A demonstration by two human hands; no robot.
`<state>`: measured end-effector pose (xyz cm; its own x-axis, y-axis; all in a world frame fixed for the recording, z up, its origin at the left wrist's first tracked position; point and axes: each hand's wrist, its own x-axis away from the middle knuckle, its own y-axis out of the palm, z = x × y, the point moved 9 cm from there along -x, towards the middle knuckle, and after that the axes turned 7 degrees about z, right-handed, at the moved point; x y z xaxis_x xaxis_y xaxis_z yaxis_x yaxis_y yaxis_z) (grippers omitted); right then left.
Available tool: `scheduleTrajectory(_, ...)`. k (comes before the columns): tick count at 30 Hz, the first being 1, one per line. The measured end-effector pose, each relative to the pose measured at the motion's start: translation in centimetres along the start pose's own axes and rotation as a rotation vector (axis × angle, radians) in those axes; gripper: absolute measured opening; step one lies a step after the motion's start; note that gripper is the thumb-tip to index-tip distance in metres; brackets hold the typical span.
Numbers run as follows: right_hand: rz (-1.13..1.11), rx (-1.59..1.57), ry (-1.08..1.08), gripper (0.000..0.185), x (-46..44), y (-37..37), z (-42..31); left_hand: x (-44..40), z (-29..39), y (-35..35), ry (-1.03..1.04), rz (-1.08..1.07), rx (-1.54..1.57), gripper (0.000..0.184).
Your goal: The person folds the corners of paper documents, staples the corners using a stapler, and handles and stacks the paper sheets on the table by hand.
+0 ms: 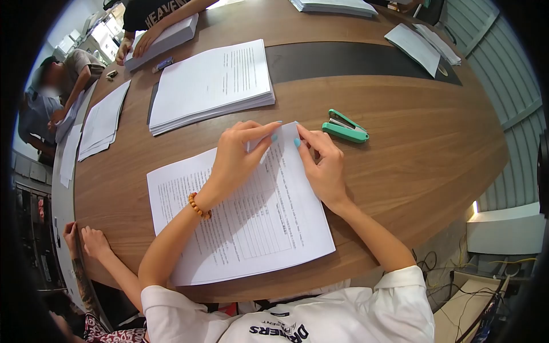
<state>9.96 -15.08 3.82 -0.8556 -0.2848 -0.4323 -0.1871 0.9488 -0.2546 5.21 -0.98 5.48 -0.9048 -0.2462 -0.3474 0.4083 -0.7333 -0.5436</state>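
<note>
Squaring the sheets (pixel 251 228), it seems, the left hand (pixel 235 150) and right hand (pixel 327 166) pinch their top corner near the stapler (pixel 346 134); the next move calls for flush edges.

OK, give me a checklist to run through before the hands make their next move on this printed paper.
1. Both hands at the paper's top edge: ok, the left hand and right hand have their fingers at the top corner of the printed paper.
2. Edges squared: cannot tell, the fingers partly hide that corner.
3. Green stapler near: ok, it lies on the table beside the right hand.
4. Stapler loaded: cannot tell, no staples can be made out.
5. Thick paper stack apart from this paper: ok, it lies beyond it.
6. Neighbour's hands clear of the paper: ok, they are off to the left.
</note>
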Motion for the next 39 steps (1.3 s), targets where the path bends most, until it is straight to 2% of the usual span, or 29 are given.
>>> scheduleTrajectory(5, -0.005, 0.037, -0.059, 0.028, -0.2, 0.0, -0.1, -0.2, -0.3, -0.1, -0.019, 0.022, 0.01, 0.029)
scheduleTrajectory(10, -0.067, -0.083, 0.102, 0.034, -0.8, 0.3, 1.4, -0.3, -0.7, -0.1, -0.058, 0.011, 0.073, 0.028)
scheduleTrajectory(17, -0.057, -0.076, 0.033, 0.034, -1.1, 0.2, 1.0, -0.3, -0.8, 0.1, -0.079, -0.023, 0.088, 0.028)
scheduleTrajectory(20, -0.15, -0.053, 0.083, 0.039, -1.8, 0.2, 1.9, -0.4, -1.0, 0.2, -0.056, -0.012, 0.092, 0.028)
scheduleTrajectory(22, -0.012, 0.127, -0.104, 0.048, -3.9, -2.4, 1.5, -0.4, -1.0, 0.2, -0.052, -0.015, 0.085, 0.029)
scheduleTrajectory(23, -0.015, 0.129, -0.107, 0.048, -4.5, -3.6, 2.9, -0.3, -1.0, 0.2, -0.048, -0.018, 0.077, 0.031)
scheduleTrajectory(25, -0.088, 0.73, -0.456, 0.051, -4.7, -4.4, 4.3, -0.2, -1.3, 0.3, -0.015, 0.007, 0.092, 0.031)
scheduleTrajectory(26, -0.091, 0.734, -0.463, 0.051, -4.9, -5.0, 4.5, -0.2, -1.2, 0.2, 0.017, 0.026, 0.105, 0.031)
scheduleTrajectory(28, -0.319, 0.688, -0.348, 0.047, -5.0, -4.2, 5.7, -0.2, -1.2, 0.1, 0.011, 0.033, 0.09, 0.031)
scheduleTrajectory(29, -0.325, 0.692, -0.353, 0.047, -5.3, -4.4, 5.4, -0.1, -1.2, 0.1, 0.001, 0.033, 0.069, 0.032)
scheduleTrajectory(31, -0.482, 0.199, 0.025, 0.045, -5.9, -4.1, 4.5, -0.1, -1.1, 0.0, 0.031, 0.045, 0.076, 0.032)
scheduleTrajectory(35, -0.653, 0.187, -0.034, 0.043, -6.2, -2.0, -0.7, 0.0, -0.7, -0.2, 0.062, 0.049, 0.076, 0.031)
scheduleTrajectory(37, -0.794, 0.287, -0.224, 0.037, -5.9, -0.5, -2.0, 0.0, -0.9, -0.1, 0.039, 0.047, 0.103, 0.031)
scheduleTrajectory(39, -0.806, 0.277, -0.243, 0.035, -5.9, 0.2, -2.3, -0.1, -1.0, 0.0, 0.02, 0.051, 0.13, 0.03)
